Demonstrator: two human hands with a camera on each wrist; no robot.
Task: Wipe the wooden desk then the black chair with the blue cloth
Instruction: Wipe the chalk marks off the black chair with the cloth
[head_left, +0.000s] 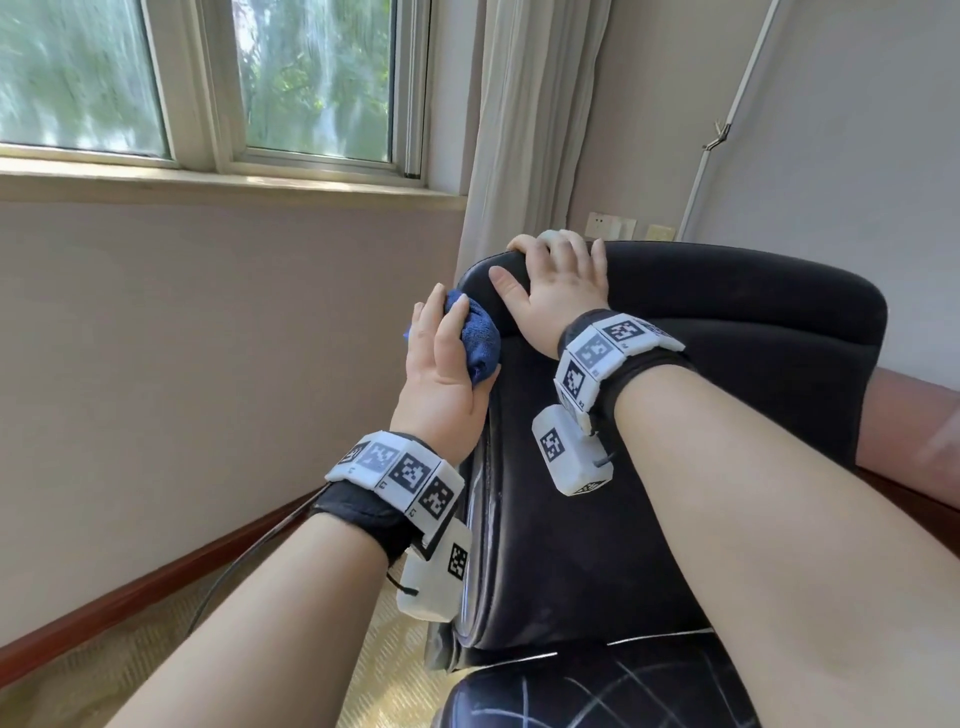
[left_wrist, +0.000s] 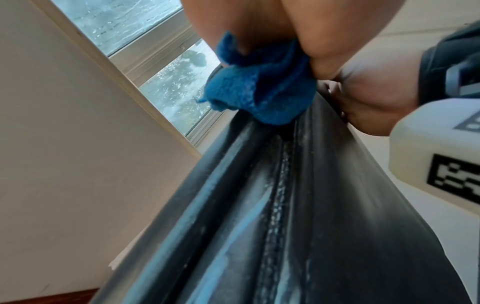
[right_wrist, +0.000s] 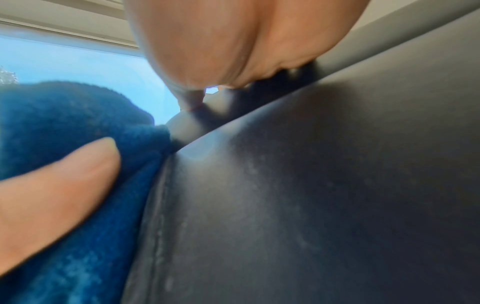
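1. The left hand (head_left: 441, 374) grips the bunched blue cloth (head_left: 475, 338), fingers curled round it, and presses it against the left side edge of the black chair (head_left: 649, 493) backrest, just below the top corner.
2. The right hand (head_left: 558, 283) lies on the top corner of the backrest with its fingers hooked over the upper edge, so it holds the chair rather than lying flat; it looks to be steadying it.
3. The left wrist view shows the cloth (left_wrist: 259, 90) sitting at the head of a stitched seam that runs down the chair's side, with pale dusty streaks along it.
4. No wooden desk can be made out in any view, so the step in hand appears to be the chair, the second half of the task.
5. The next move likely calls for drawing the cloth down along that seam with steady pressure while the right hand braces the backrest against swinging, then covering the broad front panel and the seat (head_left: 597, 691).
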